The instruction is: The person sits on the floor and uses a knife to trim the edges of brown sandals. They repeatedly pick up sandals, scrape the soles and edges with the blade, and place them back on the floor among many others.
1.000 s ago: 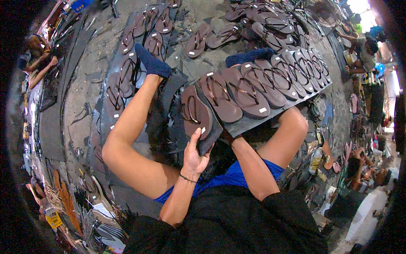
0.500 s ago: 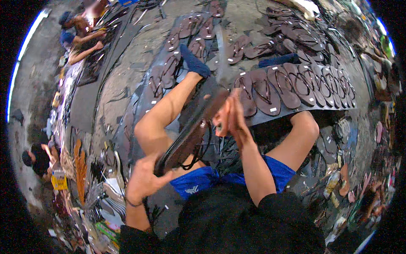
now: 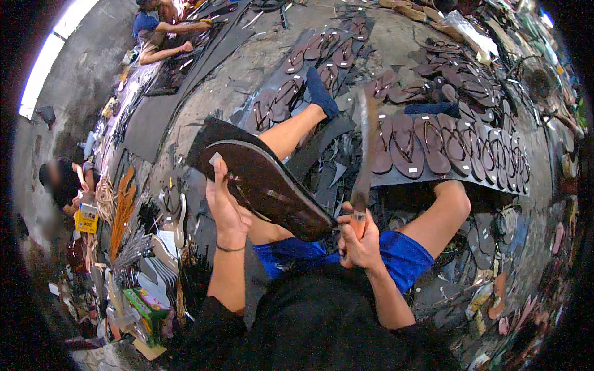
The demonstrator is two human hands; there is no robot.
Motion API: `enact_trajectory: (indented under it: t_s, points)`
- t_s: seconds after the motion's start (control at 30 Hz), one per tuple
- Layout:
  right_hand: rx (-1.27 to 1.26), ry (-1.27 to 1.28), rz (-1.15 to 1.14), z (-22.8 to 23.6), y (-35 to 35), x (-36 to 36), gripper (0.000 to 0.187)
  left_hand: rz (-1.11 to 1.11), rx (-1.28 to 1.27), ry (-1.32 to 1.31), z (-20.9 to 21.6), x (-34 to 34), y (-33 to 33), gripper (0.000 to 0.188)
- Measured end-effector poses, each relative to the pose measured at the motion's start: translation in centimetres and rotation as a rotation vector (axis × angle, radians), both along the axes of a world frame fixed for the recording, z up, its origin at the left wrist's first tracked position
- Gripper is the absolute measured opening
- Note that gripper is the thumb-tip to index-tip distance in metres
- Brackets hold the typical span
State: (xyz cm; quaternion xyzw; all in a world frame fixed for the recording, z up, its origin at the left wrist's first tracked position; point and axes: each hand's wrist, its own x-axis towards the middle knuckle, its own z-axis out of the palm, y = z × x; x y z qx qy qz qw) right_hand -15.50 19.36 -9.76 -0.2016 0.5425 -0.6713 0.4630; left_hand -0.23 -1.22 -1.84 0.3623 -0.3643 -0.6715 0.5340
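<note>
My left hand (image 3: pixel 228 207) grips a dark brown flip-flop (image 3: pixel 272 185) from beneath, its thumb on the sole beside a small white label. Behind the sole lies a piece of black rubber sheet (image 3: pixel 213 131) that sticks out past its far-left end. The flip-flop is tilted, its other end pointing toward my right hand. In my right hand (image 3: pixel 361 242) is a knife (image 3: pixel 364 154), fingers wrapped round its orange-brown handle, the long blade standing upward and slightly blurred. The blade is apart from the flip-flop, though the hand is close to its near end.
Finished-looking flip-flops (image 3: pixel 405 145) stand in a row ahead right on a grey sheet (image 3: pixel 433 179); more lie farther off. Rubber scraps lie between my legs. At left are a yellow box (image 3: pixel 86 217), a green box (image 3: pixel 148 312) and clutter. Two people (image 3: pixel 162 31) sit at left.
The flip-flop has turned from steeply slanted, with my right hand at its far end, to tilted the other way. My right hand has drawn back nearer, and the knife now shows plainly.
</note>
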Motion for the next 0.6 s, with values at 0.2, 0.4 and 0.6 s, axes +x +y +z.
enact_trajectory:
  t_s: [0.2,0.4,0.6]
  points:
    - [0.166,0.697,-0.047,1.9,6.0,-0.7,0.028,-0.241,0.043,-0.24,3.0,0.1,-0.1,0.038]
    - [0.182,0.765,0.092,3.2,9.6,0.3,0.03,-0.398,0.198,-0.42,2.5,0.2,1.1,0.047]
    - [0.233,0.909,0.011,2.8,9.4,0.7,0.031,-0.484,0.394,-0.351,0.7,-0.5,2.1,0.05]
